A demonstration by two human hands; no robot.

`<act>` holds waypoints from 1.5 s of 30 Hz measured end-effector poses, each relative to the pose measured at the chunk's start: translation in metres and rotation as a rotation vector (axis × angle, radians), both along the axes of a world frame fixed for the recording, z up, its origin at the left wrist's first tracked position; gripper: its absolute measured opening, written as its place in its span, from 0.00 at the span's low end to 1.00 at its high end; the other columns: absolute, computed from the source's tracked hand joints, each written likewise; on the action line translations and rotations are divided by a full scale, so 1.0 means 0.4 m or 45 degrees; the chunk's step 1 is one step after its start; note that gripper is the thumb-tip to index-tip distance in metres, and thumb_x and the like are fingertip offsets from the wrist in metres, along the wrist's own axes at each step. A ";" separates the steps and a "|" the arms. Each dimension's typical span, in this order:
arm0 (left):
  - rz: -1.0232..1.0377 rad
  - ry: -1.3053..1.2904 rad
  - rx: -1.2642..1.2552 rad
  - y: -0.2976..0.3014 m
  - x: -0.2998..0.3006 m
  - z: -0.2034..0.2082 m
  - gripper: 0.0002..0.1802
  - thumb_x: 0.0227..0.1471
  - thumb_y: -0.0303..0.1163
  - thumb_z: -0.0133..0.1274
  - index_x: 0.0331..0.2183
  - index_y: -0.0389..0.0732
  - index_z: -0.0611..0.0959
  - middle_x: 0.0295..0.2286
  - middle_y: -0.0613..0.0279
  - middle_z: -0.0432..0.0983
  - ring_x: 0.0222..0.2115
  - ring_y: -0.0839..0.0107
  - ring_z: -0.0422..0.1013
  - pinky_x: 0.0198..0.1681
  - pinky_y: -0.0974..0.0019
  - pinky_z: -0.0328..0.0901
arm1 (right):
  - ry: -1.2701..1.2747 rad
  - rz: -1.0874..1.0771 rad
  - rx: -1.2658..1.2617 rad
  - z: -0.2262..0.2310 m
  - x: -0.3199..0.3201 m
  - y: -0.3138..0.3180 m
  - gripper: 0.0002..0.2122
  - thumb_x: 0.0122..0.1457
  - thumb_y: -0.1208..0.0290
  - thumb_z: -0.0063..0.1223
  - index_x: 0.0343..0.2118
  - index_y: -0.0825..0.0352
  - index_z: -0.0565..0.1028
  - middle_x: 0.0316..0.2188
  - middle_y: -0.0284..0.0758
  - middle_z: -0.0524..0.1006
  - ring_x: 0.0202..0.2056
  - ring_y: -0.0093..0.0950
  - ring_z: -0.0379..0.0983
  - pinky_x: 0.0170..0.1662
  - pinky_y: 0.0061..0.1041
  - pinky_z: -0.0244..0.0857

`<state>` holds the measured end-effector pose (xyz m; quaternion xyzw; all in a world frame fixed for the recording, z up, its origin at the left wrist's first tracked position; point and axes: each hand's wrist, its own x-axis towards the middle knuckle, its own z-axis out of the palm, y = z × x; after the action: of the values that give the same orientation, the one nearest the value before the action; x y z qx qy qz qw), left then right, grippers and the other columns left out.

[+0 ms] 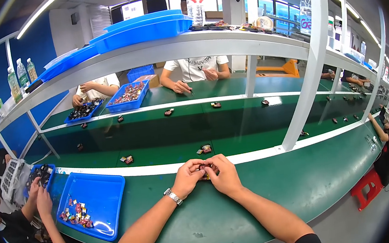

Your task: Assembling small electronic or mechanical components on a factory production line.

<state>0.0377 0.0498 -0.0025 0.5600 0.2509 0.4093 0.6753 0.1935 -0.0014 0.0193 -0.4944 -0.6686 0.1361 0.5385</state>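
My left hand (188, 176) and my right hand (223, 172) meet over the green worktop near its white rail. Between my fingertips sits a small dark red and black part with a bit of yellow (204, 171); its exact kind is mostly hidden by my fingers. Both hands are closed on it, thumbs and forefingers pressed in from the sides. Just past the rail, a similar small part (204, 149) lies on the green conveyor belt. To my left stands a blue tray (112, 196) with several small red, yellow and white parts (77, 213) in it.
A white rail (245, 158) divides my worktop from the belt. A white upright post (300, 77) rises at the right, under a shelf with blue trays (142, 30) and bottles. Co-workers sit across and on both sides. A red stool (368, 189) stands at the right.
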 end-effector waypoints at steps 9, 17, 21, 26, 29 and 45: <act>0.024 -0.002 -0.126 -0.005 0.000 0.010 0.14 0.58 0.21 0.45 0.47 0.30 0.74 0.43 0.53 0.76 0.44 0.67 0.74 0.47 0.63 0.73 | -0.008 0.010 0.087 0.002 0.005 -0.010 0.09 0.52 0.82 0.56 0.37 0.68 0.77 0.33 0.36 0.73 0.29 0.27 0.75 0.31 0.24 0.71; 0.175 0.127 0.115 -0.005 0.005 -0.004 0.12 0.58 0.21 0.45 0.44 0.28 0.77 0.38 0.54 0.78 0.38 0.70 0.77 0.41 0.69 0.75 | -0.200 -0.013 0.255 0.003 0.007 -0.009 0.09 0.51 0.82 0.57 0.36 0.68 0.76 0.32 0.36 0.72 0.29 0.30 0.74 0.31 0.25 0.71; 0.193 0.130 0.151 -0.008 0.008 -0.004 0.13 0.58 0.21 0.45 0.43 0.28 0.78 0.38 0.55 0.79 0.37 0.71 0.77 0.40 0.69 0.75 | -0.222 -0.021 0.266 0.004 0.006 -0.014 0.09 0.51 0.82 0.58 0.35 0.67 0.76 0.32 0.35 0.72 0.30 0.31 0.74 0.32 0.26 0.71; 0.278 0.270 0.250 -0.008 -0.002 -0.001 0.12 0.56 0.20 0.45 0.41 0.27 0.79 0.35 0.55 0.80 0.35 0.72 0.77 0.40 0.68 0.75 | -0.286 0.014 0.352 0.013 -0.010 -0.021 0.09 0.50 0.81 0.59 0.35 0.66 0.77 0.33 0.36 0.73 0.30 0.31 0.75 0.31 0.27 0.70; 0.307 0.326 0.231 -0.016 0.000 0.012 0.12 0.57 0.21 0.46 0.42 0.28 0.78 0.35 0.55 0.79 0.35 0.72 0.77 0.40 0.68 0.75 | -0.279 -0.029 0.286 0.016 -0.016 -0.025 0.09 0.49 0.80 0.60 0.34 0.66 0.78 0.34 0.35 0.73 0.30 0.31 0.75 0.32 0.28 0.71; 0.112 0.073 -0.116 -0.010 0.009 0.008 0.12 0.59 0.22 0.47 0.44 0.28 0.75 0.39 0.56 0.78 0.39 0.71 0.76 0.43 0.69 0.75 | -0.684 -0.244 0.350 -0.008 0.011 -0.002 0.04 0.49 0.76 0.60 0.27 0.67 0.76 0.33 0.33 0.73 0.34 0.29 0.73 0.33 0.28 0.71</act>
<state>0.0412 0.0456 0.0005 0.5286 0.3129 0.4105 0.6739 0.1981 -0.0024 0.0159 -0.4961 -0.7495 -0.1423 0.4147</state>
